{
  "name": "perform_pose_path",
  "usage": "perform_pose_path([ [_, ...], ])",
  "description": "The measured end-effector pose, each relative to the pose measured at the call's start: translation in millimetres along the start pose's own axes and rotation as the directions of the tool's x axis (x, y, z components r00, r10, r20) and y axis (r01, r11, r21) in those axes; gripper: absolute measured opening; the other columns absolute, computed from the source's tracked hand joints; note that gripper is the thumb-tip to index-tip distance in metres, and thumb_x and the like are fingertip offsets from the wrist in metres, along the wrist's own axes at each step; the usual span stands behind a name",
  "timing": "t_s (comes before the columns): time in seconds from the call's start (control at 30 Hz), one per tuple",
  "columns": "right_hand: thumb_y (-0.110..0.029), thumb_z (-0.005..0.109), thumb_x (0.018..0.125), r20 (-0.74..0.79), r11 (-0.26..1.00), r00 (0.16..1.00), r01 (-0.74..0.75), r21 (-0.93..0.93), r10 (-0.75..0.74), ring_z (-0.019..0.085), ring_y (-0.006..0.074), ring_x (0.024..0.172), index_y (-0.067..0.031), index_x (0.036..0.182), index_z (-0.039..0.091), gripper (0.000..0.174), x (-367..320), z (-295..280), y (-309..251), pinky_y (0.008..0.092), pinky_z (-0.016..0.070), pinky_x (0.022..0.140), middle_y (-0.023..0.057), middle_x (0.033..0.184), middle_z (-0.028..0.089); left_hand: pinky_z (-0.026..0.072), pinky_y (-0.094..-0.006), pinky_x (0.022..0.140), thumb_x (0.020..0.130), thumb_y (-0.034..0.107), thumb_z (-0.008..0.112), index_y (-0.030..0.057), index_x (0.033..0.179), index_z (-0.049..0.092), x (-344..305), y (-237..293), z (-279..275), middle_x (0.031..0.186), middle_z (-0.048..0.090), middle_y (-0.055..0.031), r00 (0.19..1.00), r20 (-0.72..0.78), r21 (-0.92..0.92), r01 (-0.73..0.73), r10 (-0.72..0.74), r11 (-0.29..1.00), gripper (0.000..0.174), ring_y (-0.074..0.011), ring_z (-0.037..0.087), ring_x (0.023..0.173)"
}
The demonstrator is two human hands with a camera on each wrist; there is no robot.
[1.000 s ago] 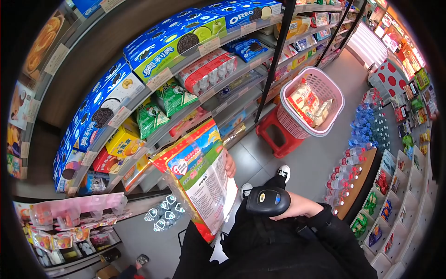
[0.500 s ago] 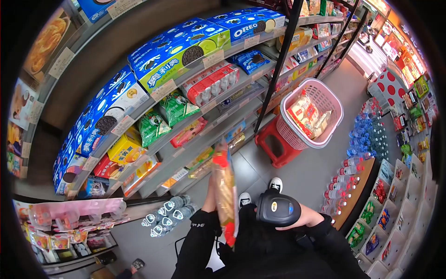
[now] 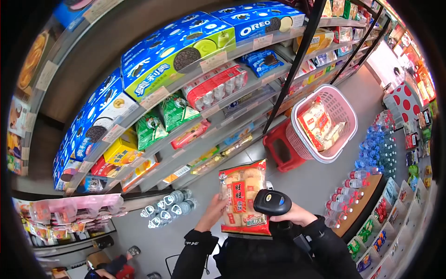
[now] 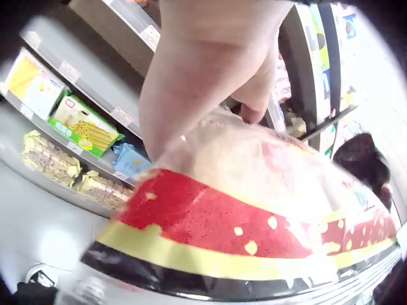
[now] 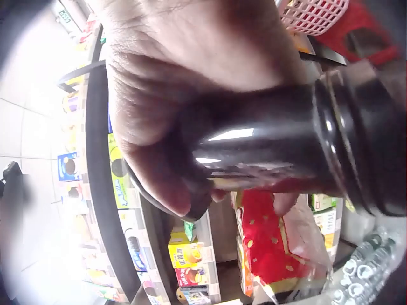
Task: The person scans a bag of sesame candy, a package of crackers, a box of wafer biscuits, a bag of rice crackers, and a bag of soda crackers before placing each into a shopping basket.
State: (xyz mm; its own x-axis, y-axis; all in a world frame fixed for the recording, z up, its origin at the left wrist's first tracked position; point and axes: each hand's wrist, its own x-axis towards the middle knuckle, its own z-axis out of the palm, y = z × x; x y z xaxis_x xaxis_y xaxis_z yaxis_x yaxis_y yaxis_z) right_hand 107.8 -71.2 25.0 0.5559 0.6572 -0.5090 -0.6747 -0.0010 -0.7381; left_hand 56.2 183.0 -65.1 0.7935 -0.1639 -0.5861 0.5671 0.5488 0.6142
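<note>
My left hand (image 3: 213, 212) grips the left side of a red and clear bag of rice crackers (image 3: 247, 182), held upright with its large-print side toward the head camera. In the left wrist view, the bag's red, yellow and black end (image 4: 210, 216) spreads below the hand (image 4: 210, 70). A black handheld barcode scanner (image 3: 271, 202) is gripped in my right hand (image 3: 297, 215); its head overlaps the bag's right edge in the head view. The right wrist view shows fingers curled round the scanner's glossy handle (image 5: 254, 140), with the bag (image 5: 270, 238) beyond it.
A pink basket (image 3: 352, 128) holding snack bags (image 3: 316, 120) stands on a red stool (image 3: 278, 145). Shelves of Oreo boxes (image 3: 186, 56) curve along the left. Water bottles stand on the floor (image 3: 167, 209) at left and in rows (image 3: 353, 183) at right.
The bag has turned from its printed back, through edge-on, to its front, and moved right beside the scanner. My left hand now shows at its left side. The right hand keeps the scanner.
</note>
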Motion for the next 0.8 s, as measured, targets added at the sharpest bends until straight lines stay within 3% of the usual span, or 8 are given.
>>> perform_pose_path([
  [0.13,-0.003,0.066,0.065,0.012,1.0,1.0,-0.015,0.001,0.015,0.042,0.011,0.101,-0.0014,0.114,0.04,0.056,2.7,-29.0,-2.4,0.0254,0.0294,0.09,0.0045,0.108,0.049,0.0403,-0.0304,0.083,0.083,0.012,0.048,0.0028,0.12,0.027,-9.4,-0.9,9.8,0.114,0.043,-0.0094,0.994,0.1,0.082,-0.053,0.045,0.995,0.043,-0.0162,0.046,0.102],
  [0.3,-0.002,0.064,0.066,0.03,0.998,0.998,-0.057,0.007,0.057,0.047,0.0113,0.09,-0.0018,0.112,0.042,0.051,3.9,-65.3,-9.1,0.0253,0.0374,0.08,0.0046,0.1,0.052,0.0385,-0.0331,0.088,0.082,0.009,0.047,0.0081,0.128,0.018,-5.3,-12.2,38.4,0.121,0.038,-0.0095,0.989,-0.084,-0.081,0.113,-0.12,0.99,0.054,-0.0187,0.041,0.109],
  [0.43,-0.002,0.062,0.067,0.007,0.998,0.999,-0.054,0.011,0.054,0.048,0.0097,0.075,-0.0015,0.109,0.043,0.046,-1.5,-88.9,-25.1,0.0239,0.0418,0.063,0.0041,0.089,0.052,0.0368,-0.0323,0.09,0.08,0.005,0.047,0.0076,0.13,0.016,10.7,-18.9,63.6,0.125,0.035,-0.0104,0.995,-0.091,-0.032,0.026,-0.029,0.999,0.059,-0.0199,0.039,0.111],
  [0.57,0.001,0.063,0.066,0.003,1.0,1.0,-0.02,-0.011,0.02,0.051,0.0087,0.074,-0.0025,0.106,0.046,0.043,-5.7,-119.1,-29.8,0.024,0.0442,0.064,0.0043,0.09,0.055,0.0361,-0.0313,0.089,0.079,0.005,0.049,0.0047,0.128,0.019,24.3,-9.7,95.6,0.122,0.038,-0.011,0.994,-0.108,0.117,-0.004,0.017,0.993,0.058,-0.0191,0.041,0.108],
  [0.8,-0.002,0.064,0.068,0.166,0.988,0.985,-0.011,-0.154,0.037,0.05,0.0085,0.074,-0.0028,0.109,0.044,0.046,-8.2,-158.0,-53.0,0.0226,0.0428,0.062,0.0034,0.087,0.054,0.0388,-0.0279,0.085,0.078,0.007,0.052,0.0029,0.127,0.023,42.5,10.6,123.3,0.117,0.042,-0.0112,0.985,-0.15,0.163,-0.056,0.08,0.985,0.057,-0.0169,0.045,0.104],
])
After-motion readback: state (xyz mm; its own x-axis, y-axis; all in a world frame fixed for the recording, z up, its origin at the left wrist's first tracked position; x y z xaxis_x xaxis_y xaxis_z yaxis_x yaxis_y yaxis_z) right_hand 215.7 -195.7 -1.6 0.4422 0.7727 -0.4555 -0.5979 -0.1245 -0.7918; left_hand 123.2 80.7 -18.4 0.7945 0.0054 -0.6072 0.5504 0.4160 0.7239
